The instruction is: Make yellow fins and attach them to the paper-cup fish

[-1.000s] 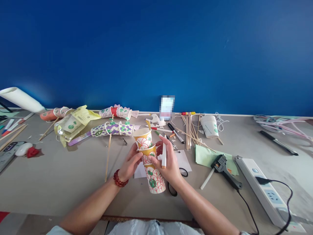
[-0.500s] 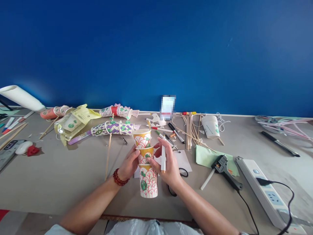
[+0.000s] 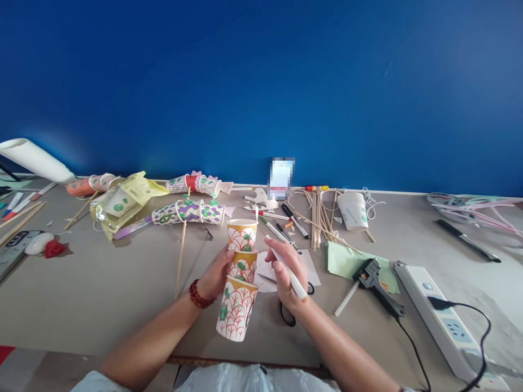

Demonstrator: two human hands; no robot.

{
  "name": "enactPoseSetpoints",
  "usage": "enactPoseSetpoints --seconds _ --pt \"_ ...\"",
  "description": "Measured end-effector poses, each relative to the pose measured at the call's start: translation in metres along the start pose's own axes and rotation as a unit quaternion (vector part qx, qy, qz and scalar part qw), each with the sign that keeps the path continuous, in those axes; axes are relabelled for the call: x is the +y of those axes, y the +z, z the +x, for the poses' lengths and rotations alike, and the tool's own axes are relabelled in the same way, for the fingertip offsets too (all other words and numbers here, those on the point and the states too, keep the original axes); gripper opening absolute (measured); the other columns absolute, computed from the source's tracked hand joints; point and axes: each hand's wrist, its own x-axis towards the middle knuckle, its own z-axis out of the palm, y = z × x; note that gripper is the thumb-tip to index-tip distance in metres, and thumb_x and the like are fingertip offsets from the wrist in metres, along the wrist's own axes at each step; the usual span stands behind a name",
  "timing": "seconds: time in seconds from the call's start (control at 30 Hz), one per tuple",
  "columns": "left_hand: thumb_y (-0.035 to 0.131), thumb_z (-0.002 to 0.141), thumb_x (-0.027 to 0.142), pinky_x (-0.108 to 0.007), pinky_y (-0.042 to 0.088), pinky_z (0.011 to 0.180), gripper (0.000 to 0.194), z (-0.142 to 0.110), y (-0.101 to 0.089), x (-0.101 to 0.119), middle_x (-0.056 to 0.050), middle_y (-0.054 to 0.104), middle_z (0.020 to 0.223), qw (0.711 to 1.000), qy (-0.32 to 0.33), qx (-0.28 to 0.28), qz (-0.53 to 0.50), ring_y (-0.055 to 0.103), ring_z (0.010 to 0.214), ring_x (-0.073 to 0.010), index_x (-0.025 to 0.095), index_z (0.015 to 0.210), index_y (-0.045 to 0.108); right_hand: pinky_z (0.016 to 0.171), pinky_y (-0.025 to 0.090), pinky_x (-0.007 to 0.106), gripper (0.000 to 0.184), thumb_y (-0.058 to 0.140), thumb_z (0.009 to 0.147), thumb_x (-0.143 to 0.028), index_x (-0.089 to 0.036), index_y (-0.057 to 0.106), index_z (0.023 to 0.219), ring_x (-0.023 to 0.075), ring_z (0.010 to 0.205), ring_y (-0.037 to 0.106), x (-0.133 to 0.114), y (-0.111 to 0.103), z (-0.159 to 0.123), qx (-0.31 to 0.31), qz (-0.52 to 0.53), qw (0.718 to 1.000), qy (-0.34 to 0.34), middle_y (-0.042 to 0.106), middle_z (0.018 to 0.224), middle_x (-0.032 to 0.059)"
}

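Observation:
My left hand (image 3: 217, 272) is closed around the middle of a chain of three paper cups (image 3: 237, 310), joined end to end and held upright with a slight tilt. Red scale lines, orange-yellow bands and green printed spots cover the cups. A pale strip sticks up at the top cup's rim. Just right of the cups, my right hand (image 3: 288, 269) grips a white marker (image 3: 292, 275), its tip pointing up and left, apart from the cups. Beneath that hand lie a white paper sheet (image 3: 310, 267) and black-handled scissors (image 3: 287, 316), partly hidden.
Decorated paper-cup fish (image 3: 190, 213) on sticks lie at the back left beside a yellow plastic bag (image 3: 137, 190). Wooden sticks (image 3: 315, 218) and stacked cups (image 3: 353, 211) are behind my right hand. A glue gun (image 3: 378, 286) and a power strip (image 3: 441, 321) sit at right.
The cup chain has turned in my left hand, its lower end swinging left. My right hand has come off the cups and moved right, and the marker has swung to a slant.

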Motion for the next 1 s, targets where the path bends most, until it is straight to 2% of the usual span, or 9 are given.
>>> enactPoseSetpoints --seconds 0.1,0.2,0.33,0.47,0.6,0.77,1.0 --pt "0.067 0.087 0.046 -0.042 0.055 0.087 0.038 -0.001 0.005 0.000 -0.012 0.076 0.110 1.000 0.003 -0.005 0.009 0.072 0.101 -0.0307 0.017 0.112 0.068 0.063 0.051 0.034 0.032 0.045 0.102 -0.037 -0.027 0.064 0.125 0.0197 0.067 0.061 -0.004 -0.003 -0.003 0.011 -0.005 1.000 -0.021 0.062 0.075 0.0025" --pt "0.067 0.086 0.048 -0.042 0.055 0.088 0.041 -0.001 0.008 0.000 -0.011 0.076 0.111 1.000 -0.005 -0.003 0.019 0.071 0.103 -0.0311 0.017 0.113 0.069 0.067 0.053 0.035 0.025 0.052 0.096 -0.028 -0.025 0.063 0.119 0.0207 0.072 0.064 -0.005 -0.001 -0.008 0.017 0.002 1.000 -0.004 0.067 0.083 0.0047" --pt "0.071 0.083 0.043 -0.039 0.055 0.089 0.040 -0.001 0.007 -0.002 -0.011 0.076 0.113 1.000 0.000 0.020 0.014 0.072 0.103 -0.0296 0.018 0.115 0.068 0.064 0.053 0.034 0.015 0.056 0.092 -0.023 -0.024 0.061 0.106 0.0196 0.071 0.064 -0.003 0.002 -0.009 0.015 0.052 0.998 0.027 0.066 0.083 0.0046" --pt "0.072 0.083 0.037 -0.037 0.057 0.082 0.041 -0.001 0.005 -0.005 -0.012 0.076 0.111 0.999 -0.008 0.040 0.012 0.073 0.096 -0.0283 0.016 0.118 0.066 0.065 0.052 0.034 0.008 0.057 0.091 -0.021 -0.023 0.062 0.097 0.0196 0.071 0.064 -0.003 0.001 -0.005 0.001 0.072 0.997 0.029 0.067 0.080 0.0046" --pt "0.072 0.084 0.039 -0.036 0.057 0.077 0.042 -0.002 0.008 -0.004 -0.011 0.076 0.109 0.999 -0.023 0.043 -0.001 0.074 0.090 -0.0268 0.017 0.119 0.066 0.067 0.053 0.037 0.008 0.056 0.091 -0.025 -0.023 0.063 0.095 0.0214 0.072 0.064 -0.001 0.000 -0.005 -0.016 0.089 0.996 0.023 0.067 0.077 0.0050" --pt "0.068 0.086 0.050 -0.034 0.056 0.074 0.048 -0.003 0.013 -0.002 -0.014 0.076 0.107 0.997 -0.061 0.033 -0.026 0.074 0.088 -0.0265 0.014 0.116 0.068 0.068 0.054 0.039 0.012 0.053 0.093 -0.029 -0.023 0.063 0.094 0.0220 0.072 0.064 0.001 0.001 -0.008 -0.032 0.085 0.995 0.029 0.068 0.079 0.0065" --pt "0.066 0.087 0.046 -0.036 0.056 0.076 0.043 -0.003 0.010 -0.003 -0.012 0.077 0.107 0.997 -0.059 0.035 -0.033 0.074 0.091 -0.0280 0.015 0.116 0.069 0.067 0.054 0.038 0.009 0.055 0.091 -0.024 -0.024 0.062 0.096 0.0213 0.070 0.064 -0.002 0.003 -0.004 -0.035 0.105 0.994 -0.009 0.065 0.074 0.0038"
